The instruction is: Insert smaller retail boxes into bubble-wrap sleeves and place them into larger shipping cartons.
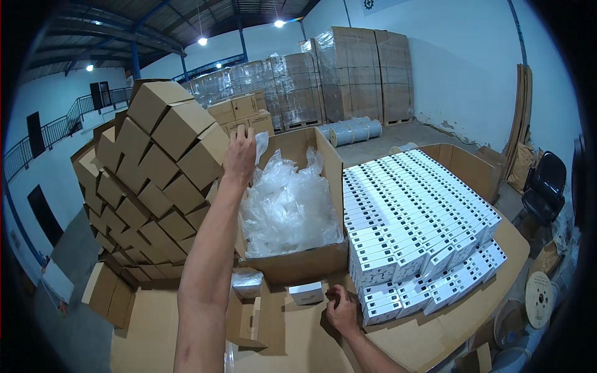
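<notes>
We hold our left hand (240,155) up where, in our view, the brown boxes (163,166) meet the bin (292,257). A scrap of clear film (262,146) shows right beside its fingers; we cannot tell whether they grip it. More clear bags (287,208) fill the bin in a crumpled heap.

Our right hand (344,311) is low over the table (305,348), its fingers loosely curled and grasping nothing that we can see. It lies between the white box (306,293) and the white stack (418,217), near both. The white box sits by itself on the table, in front of the bin and just left of our right fingertips.

Farther left, beside our left forearm, we have a carton (254,320) with its inside showing. A clear-wrapped packet (247,281) is at its far end; we cannot tell whether it lies inside or behind.
</notes>
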Demonstrator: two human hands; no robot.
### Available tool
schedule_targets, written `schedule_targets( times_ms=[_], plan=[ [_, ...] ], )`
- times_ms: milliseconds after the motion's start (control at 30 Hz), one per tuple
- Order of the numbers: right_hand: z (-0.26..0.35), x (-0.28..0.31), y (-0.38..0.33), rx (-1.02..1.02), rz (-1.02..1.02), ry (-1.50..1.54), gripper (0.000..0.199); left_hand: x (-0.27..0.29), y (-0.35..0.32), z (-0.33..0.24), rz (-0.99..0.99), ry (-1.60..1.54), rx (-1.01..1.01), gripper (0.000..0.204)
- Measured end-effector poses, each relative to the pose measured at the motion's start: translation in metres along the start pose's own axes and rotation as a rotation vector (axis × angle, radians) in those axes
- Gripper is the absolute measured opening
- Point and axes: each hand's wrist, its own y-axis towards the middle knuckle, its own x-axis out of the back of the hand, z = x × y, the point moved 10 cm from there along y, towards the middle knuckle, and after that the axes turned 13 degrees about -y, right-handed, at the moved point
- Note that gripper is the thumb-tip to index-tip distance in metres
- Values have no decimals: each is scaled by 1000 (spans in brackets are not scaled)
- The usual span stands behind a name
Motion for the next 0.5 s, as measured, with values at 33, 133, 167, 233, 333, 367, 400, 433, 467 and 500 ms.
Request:
schedule_targets(
  times_ms=[33,133,167,233,333,367,400,433,467,500],
  plan=[
    [2,-1,-1,-18,16,11,40,19,3,-4,-36,-61,1,23],
    [-4,-3,-1,3,-3,7,40,64,7,-24,-165,-229,18,28],
    [-7,-1,-2,40,-42,-8,39,72,3,-35,-159,-237,25,28],
    [-12,-1,-1,25,-16,10,36,105,-16,-52,-290,-549,121,30],
    [-11,1,-2,167,-66,58,40,150,-61,-95,-354,-706,168,27],
    [-19,-3,-3,151,-61,47,40,154,-81,-105,-347,-810,250,27],
    [-19,-4,-4,159,-95,50,41,161,-101,-115,-342,-907,331,28],
    [-19,-2,-7,164,-129,51,41,164,-123,-126,-267,-947,436,29],
    [-11,5,-12,252,-167,71,42,162,-147,-135,-189,-988,542,29],
    [-4,6,-18,240,-156,65,42,157,-175,-139,-166,-1075,600,31]
  ],
)
